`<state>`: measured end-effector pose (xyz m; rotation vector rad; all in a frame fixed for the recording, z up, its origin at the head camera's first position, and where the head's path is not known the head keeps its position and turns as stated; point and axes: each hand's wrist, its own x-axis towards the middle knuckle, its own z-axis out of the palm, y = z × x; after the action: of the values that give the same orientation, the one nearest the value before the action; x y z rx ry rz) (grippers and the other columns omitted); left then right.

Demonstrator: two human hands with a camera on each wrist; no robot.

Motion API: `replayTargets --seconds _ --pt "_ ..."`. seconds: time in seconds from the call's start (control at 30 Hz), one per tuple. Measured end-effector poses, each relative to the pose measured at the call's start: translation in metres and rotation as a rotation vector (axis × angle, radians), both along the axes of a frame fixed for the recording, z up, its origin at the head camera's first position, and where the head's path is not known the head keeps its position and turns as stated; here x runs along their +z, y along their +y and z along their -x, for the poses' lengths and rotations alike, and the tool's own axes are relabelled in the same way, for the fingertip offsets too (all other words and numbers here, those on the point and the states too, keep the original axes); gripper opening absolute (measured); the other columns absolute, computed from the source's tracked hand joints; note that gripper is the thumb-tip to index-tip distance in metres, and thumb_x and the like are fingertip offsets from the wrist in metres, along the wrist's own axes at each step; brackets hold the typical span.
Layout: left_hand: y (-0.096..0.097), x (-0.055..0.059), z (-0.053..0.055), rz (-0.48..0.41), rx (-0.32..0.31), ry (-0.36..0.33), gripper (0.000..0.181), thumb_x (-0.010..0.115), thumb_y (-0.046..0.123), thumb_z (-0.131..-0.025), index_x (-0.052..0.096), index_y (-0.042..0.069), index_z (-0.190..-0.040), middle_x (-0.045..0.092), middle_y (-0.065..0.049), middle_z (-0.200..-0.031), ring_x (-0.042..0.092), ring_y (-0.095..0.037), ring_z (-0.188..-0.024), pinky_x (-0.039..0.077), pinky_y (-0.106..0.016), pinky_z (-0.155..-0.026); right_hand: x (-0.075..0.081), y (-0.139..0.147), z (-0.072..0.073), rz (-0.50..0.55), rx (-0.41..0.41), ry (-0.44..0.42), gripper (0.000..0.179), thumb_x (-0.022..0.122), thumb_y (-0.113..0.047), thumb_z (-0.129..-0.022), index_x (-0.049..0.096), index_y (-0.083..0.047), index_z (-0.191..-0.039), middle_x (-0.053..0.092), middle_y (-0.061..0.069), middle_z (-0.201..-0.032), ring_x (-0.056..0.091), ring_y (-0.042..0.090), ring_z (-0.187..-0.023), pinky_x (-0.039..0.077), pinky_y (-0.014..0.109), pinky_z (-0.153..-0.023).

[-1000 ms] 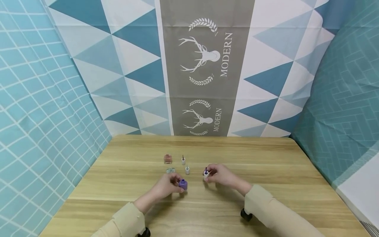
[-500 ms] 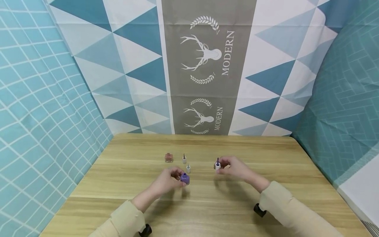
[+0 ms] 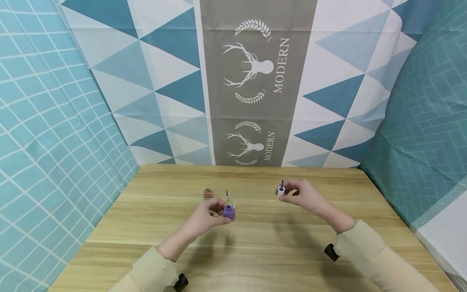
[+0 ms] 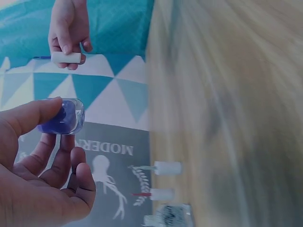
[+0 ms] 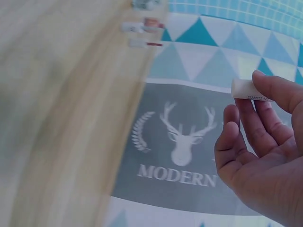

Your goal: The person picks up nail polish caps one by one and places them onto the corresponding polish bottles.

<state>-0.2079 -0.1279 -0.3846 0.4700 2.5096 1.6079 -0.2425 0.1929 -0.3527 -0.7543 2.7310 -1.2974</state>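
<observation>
My left hand [image 3: 207, 217] pinches a small open nail polish bottle [image 3: 229, 213] of purple polish above the table, thumb on one side and fingers on the other. Held upright, the bottle shows its uncovered dark neck. Farther right, my right hand [image 3: 308, 195] pinches a white nail polish cap [image 3: 281, 192] with its purple-coated brush pointing up. The left wrist view shows this same cap [image 4: 66, 57] side-on, apart from the bottle. Behind my left hand, two more white caps, one with a reddish brush [image 3: 227, 197] and one with a greenish brush [image 4: 168, 168], stand brush-up on the table.
A pinkish-brown polish bottle [image 3: 208, 193] stands near the caps on the wooden table [image 3: 255, 255]. A pale green bottle [image 4: 175, 216] is mostly hidden by my left hand in the head view. Patterned cloth [image 3: 251, 81] hangs behind the table and at both sides.
My right hand has lifted the purple-brushed cap and carried it right and away. My left hand has raised the purple bottle a little. The standing caps have stayed in place.
</observation>
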Motion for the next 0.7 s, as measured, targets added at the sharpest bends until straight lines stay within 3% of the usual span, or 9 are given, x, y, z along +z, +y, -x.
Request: replayTargets --seconds 0.47,0.7 --pt "0.012 0.025 -0.007 -0.059 0.031 0.049 0.029 0.079 0.016 -0.075 0.065 0.008 -0.099 0.064 -0.003 -0.093 0.055 -0.021 -0.091 0.044 -0.029 -0.074 0.041 0.013 -0.020 0.011 -0.123 0.133 0.021 0.072 -0.020 -0.084 0.068 -0.007 -0.100 0.066 0.004 -0.089 0.055 0.019 -0.080 0.048 0.024 -0.066" --pt "0.022 0.028 -0.012 -0.121 0.023 0.057 0.029 0.078 0.014 -0.076 0.065 0.008 -0.101 0.063 -0.005 -0.094 0.055 -0.020 -0.091 0.045 -0.026 -0.074 0.052 0.014 -0.032 0.006 -0.170 0.192 0.022 0.073 -0.021 -0.083 0.068 -0.008 -0.099 0.062 0.003 -0.082 0.055 0.018 -0.077 0.048 0.026 -0.066"
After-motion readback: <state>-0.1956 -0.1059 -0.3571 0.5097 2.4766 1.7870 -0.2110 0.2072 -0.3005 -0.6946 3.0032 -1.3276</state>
